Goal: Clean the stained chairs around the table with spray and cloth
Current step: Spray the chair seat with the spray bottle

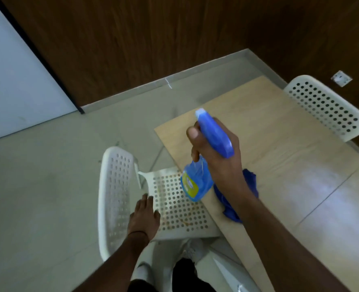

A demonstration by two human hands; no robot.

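Interior of an office-type meeting or break room. A pale laminate desk [279, 144] is flanked by two perforated white plastic seats, the near chair [115, 197] and the far chair [326, 108]. Dark wood wall panelling [132, 39], a grey skirting [153, 84], a tiled floor [37, 175] and a wall socket [341, 78] are seen; a pale black-edged panel [12, 81] is set at left.

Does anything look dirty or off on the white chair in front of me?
Yes. The seat has brownish stains smeared around its holes, mostly beside the left hand and along the near edge. Nothing else stands out.
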